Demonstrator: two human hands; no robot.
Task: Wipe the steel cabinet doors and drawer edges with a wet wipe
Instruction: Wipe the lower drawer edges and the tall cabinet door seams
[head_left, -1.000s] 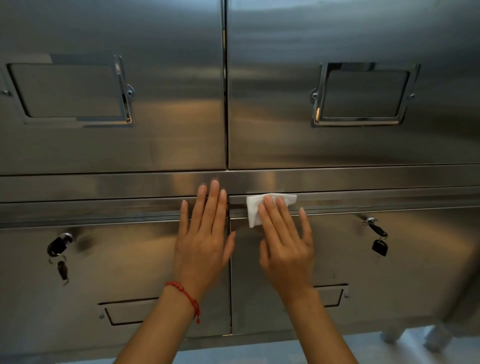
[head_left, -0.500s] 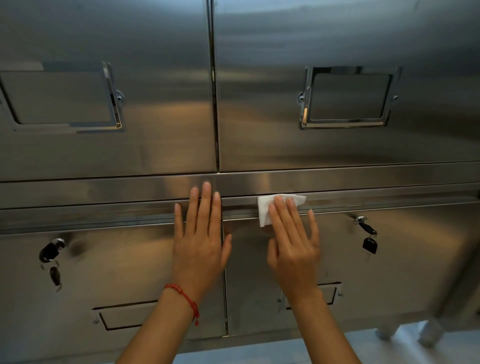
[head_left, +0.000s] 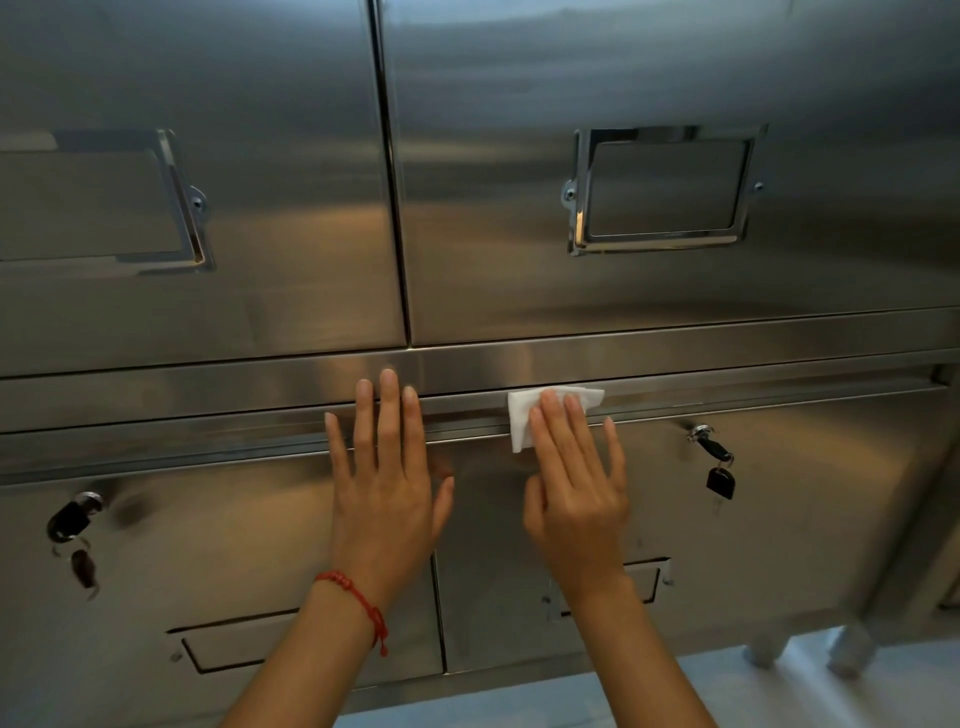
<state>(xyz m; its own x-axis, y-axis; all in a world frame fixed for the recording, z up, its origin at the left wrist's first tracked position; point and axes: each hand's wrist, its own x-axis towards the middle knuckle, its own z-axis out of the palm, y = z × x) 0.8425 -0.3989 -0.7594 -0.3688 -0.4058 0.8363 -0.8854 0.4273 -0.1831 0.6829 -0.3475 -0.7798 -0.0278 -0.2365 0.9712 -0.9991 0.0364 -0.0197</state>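
1. No text, label, brand, number or sign is showing legibly anywhere on the steel cabinet (head_left: 519, 156).
2. The framed label holder (head_left: 665, 189) on the upper right door is showing only bare metal.
3. The key fob (head_left: 720, 483) is hanging unmarked.

Both forearms extend upward from the bottom edge of the head view, roughly parallel, backs of the hands facing the camera. The left hand (head_left: 387, 486) lies flat, four fingers straight and close together, thumb angled out to the right. The right hand (head_left: 574, 483) lies flat, fingers straight and slightly spread, tilted to the upper left, thumb alongside. The two hands are near each other, not touching.
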